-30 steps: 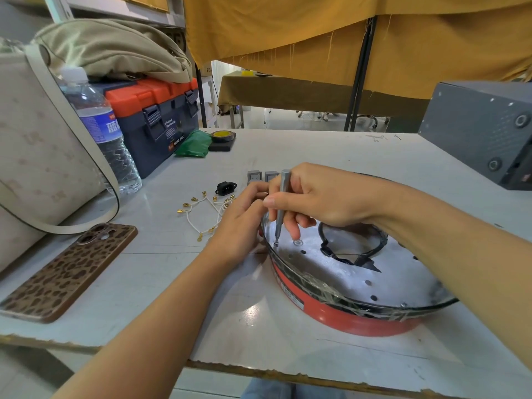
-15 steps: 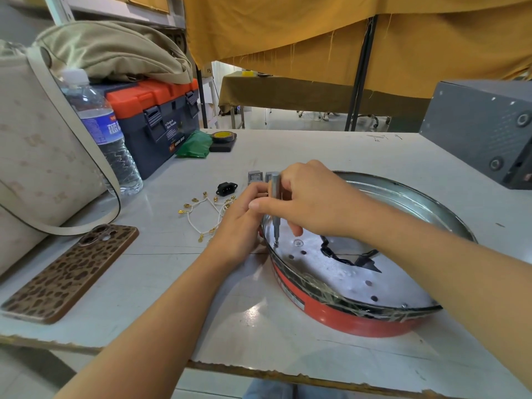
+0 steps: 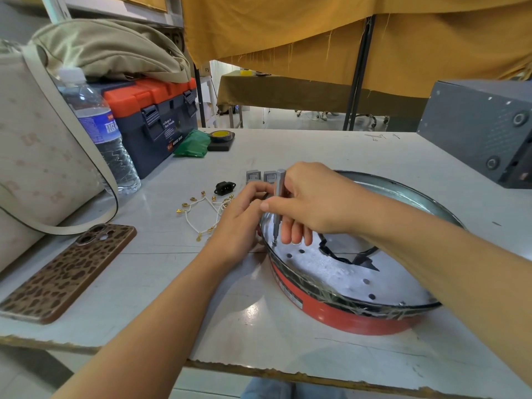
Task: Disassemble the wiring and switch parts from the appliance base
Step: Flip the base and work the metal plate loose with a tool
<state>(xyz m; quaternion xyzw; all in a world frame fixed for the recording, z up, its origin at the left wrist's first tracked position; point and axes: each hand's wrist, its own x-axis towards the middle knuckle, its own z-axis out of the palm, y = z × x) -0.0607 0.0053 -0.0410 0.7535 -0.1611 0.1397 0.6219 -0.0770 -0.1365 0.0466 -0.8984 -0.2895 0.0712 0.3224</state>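
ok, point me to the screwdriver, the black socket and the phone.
screwdriver (image 3: 279,194): head view, on the grey shaft above the right hand's fingers.
black socket (image 3: 224,187): head view, on its body, on the table.
phone (image 3: 67,272): head view, on the middle of its leopard-print back.

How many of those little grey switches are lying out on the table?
2. Both lie side by side just beyond the hands: one switch is fully in view, the other sits right beside it, partly behind the screwdriver. More may be hidden behind the hands.
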